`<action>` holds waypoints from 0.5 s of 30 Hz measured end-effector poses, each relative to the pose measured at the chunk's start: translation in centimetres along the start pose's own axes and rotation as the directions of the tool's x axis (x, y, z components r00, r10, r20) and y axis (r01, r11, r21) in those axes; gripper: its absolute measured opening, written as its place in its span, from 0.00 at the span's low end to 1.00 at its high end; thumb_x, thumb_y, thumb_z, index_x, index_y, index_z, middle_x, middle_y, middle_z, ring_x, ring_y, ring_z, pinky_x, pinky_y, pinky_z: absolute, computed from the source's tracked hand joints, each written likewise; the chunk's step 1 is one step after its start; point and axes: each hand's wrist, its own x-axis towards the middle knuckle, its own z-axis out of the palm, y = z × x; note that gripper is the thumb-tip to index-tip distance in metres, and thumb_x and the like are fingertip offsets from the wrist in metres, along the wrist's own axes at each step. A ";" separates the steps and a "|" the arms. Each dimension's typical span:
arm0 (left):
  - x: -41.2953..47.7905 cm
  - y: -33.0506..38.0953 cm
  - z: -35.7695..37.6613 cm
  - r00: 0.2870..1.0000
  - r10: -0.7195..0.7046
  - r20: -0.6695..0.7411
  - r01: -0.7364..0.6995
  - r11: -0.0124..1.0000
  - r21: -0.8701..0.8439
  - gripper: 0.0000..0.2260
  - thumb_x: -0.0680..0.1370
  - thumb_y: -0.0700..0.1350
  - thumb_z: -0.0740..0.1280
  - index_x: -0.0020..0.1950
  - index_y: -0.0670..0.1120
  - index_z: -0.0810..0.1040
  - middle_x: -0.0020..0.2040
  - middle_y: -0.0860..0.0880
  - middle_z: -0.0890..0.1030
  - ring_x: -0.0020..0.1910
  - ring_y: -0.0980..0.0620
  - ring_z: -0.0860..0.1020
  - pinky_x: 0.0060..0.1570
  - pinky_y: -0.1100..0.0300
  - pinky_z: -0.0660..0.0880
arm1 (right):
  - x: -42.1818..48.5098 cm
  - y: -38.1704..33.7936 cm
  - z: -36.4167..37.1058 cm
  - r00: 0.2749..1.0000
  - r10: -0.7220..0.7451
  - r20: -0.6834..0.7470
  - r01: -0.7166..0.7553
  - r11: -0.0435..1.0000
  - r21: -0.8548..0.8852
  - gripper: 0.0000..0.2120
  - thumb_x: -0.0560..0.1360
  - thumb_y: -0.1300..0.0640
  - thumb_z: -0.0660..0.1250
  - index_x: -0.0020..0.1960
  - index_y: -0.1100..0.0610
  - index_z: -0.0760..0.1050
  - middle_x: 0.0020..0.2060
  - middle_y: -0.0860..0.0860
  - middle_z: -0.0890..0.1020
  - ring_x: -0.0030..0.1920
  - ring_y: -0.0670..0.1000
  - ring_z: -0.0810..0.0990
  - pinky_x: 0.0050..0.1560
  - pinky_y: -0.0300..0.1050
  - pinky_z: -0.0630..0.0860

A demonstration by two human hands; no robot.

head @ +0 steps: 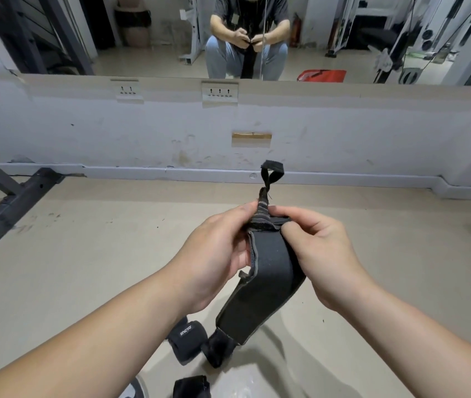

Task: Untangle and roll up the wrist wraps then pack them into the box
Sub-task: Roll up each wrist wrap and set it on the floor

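Left hand (217, 254), right hand (320, 251) both pinch top end of wrist wrap (265, 277), fingers curled; tail hangs free below, likely so roll starts straight.

Three wrist wraps (268, 271) (186, 337) (191, 386), two hands (209, 258) (326, 254)

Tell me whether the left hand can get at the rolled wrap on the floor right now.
Probably not yet: the left hand grips the unrolled wrap with the right hand. Once it lets go, the rolled wrap lies uncovered on the floor just below it.
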 end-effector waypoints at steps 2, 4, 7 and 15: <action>-0.2 -0.2 0.0 0.997 0.066 -0.047 -0.054 0.975 0.215 0.14 0.88 0.44 0.60 0.69 0.51 0.82 0.61 0.47 0.87 0.59 0.51 0.85 0.59 0.56 0.78 | -0.3 -0.4 0.0 0.999 0.017 0.051 -0.017 1.000 0.007 0.20 0.80 0.70 0.61 0.51 0.51 0.88 0.49 0.47 0.90 0.55 0.48 0.87 0.58 0.44 0.81; -0.2 -0.3 -0.1 0.991 0.108 -0.081 -0.080 0.954 0.288 0.15 0.88 0.42 0.61 0.68 0.54 0.82 0.59 0.51 0.87 0.61 0.52 0.85 0.66 0.52 0.77 | -0.7 -0.7 0.0 0.994 0.023 0.108 -0.024 1.000 0.008 0.19 0.81 0.68 0.62 0.52 0.50 0.88 0.50 0.47 0.89 0.56 0.47 0.87 0.59 0.44 0.81; -0.1 0.0 -0.6 0.983 0.128 -0.129 -0.086 0.953 0.292 0.15 0.86 0.39 0.64 0.67 0.53 0.83 0.57 0.47 0.88 0.54 0.49 0.85 0.62 0.45 0.78 | -0.7 -0.6 0.1 0.992 0.014 0.122 -0.016 1.000 0.020 0.13 0.83 0.64 0.65 0.56 0.52 0.87 0.52 0.48 0.89 0.58 0.47 0.86 0.62 0.45 0.80; -0.1 -0.1 -0.5 0.987 0.084 -0.138 -0.048 0.968 0.245 0.19 0.83 0.33 0.64 0.60 0.53 0.88 0.53 0.45 0.89 0.48 0.46 0.82 0.51 0.48 0.76 | -0.5 -0.5 -0.5 0.980 0.096 0.172 -0.125 0.978 0.164 0.12 0.82 0.68 0.66 0.50 0.55 0.85 0.46 0.57 0.87 0.44 0.56 0.86 0.47 0.49 0.84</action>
